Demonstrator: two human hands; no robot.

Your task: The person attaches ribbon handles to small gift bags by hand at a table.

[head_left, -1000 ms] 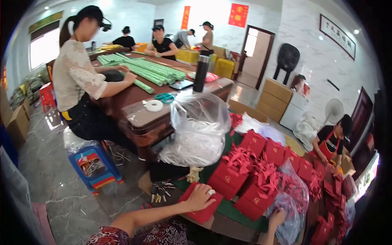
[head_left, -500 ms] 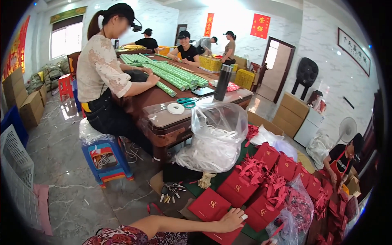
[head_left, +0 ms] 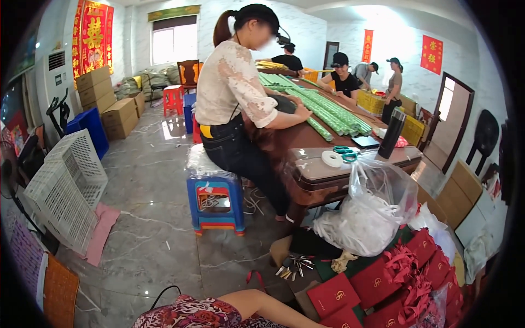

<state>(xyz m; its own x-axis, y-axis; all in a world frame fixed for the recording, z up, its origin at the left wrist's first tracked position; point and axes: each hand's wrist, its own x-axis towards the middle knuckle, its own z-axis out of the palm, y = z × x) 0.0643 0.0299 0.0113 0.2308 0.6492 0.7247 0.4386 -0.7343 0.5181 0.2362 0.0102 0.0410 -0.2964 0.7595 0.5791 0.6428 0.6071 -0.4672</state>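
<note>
My left forearm [head_left: 268, 310], below a patterned red sleeve [head_left: 188, 314], reaches right along the lower edge, and its hand is cut off there. My right hand is out of view. Nearest the left arm is a flat red gift bag [head_left: 334, 295] with gold marking; another red bag [head_left: 343, 318] lies just below it. To the right, several red bags [head_left: 376, 279] stand or lie in a pile with tangled red ribbons [head_left: 418, 295]. A bunch of keys [head_left: 295, 266] and a crumpled cream cloth [head_left: 343, 262] lie beyond.
A clear plastic bag of white strips [head_left: 358, 221] stands behind the red bags. A person [head_left: 235, 82] sits on stacked stools [head_left: 216, 202] at a brown table [head_left: 311, 188], handling green patterned tubes [head_left: 333, 112]. White plastic crates [head_left: 68, 191] and cardboard boxes [head_left: 117, 117] stand at left.
The view has swung left, so the scene sits farther right. My left hand, earlier spread on a red bag, has passed out of the lower edge. The seated person stays at the tubes.
</note>
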